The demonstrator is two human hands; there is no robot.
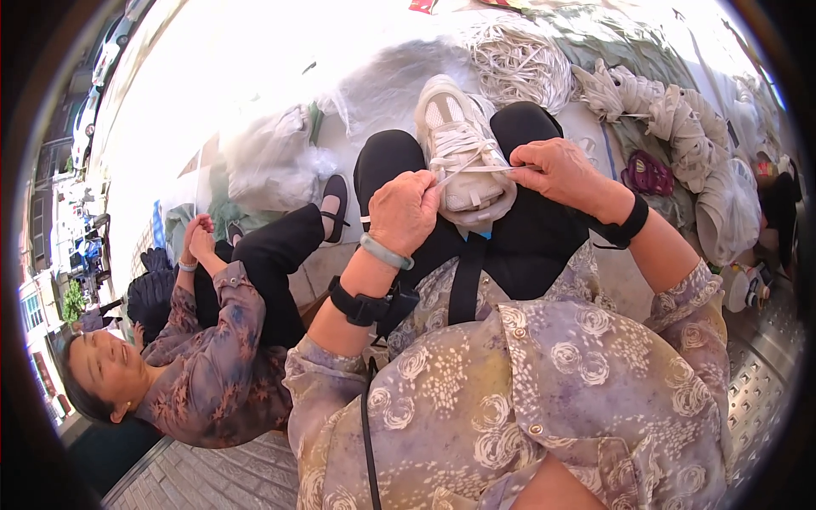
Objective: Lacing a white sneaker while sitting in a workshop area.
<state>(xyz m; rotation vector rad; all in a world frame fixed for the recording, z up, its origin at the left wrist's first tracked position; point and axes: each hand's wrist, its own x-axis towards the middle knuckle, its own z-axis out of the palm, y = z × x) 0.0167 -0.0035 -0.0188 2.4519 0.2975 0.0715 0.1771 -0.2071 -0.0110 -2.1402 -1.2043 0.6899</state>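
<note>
A white sneaker [457,127] rests between my knees, its toe pointing away from me. White laces criss-cross over its tongue, and a white shoelace [480,169] stretches across the shoe near the ankle opening. My left hand [401,208] is closed in a pinch on one end of that lace, left of the shoe. On the other side my right hand [565,172] pinches the other end, and the lace is taut between them. A bit of bright blue [483,231] shows beneath the heel.
A heap of loose white laces [520,64] lies beyond the shoe. At right, a row of pale shoes [680,119] curves past a dark red item [648,172]. Clear plastic bags [270,157] lie at left. Another person [212,357] sits close on my left, hands together.
</note>
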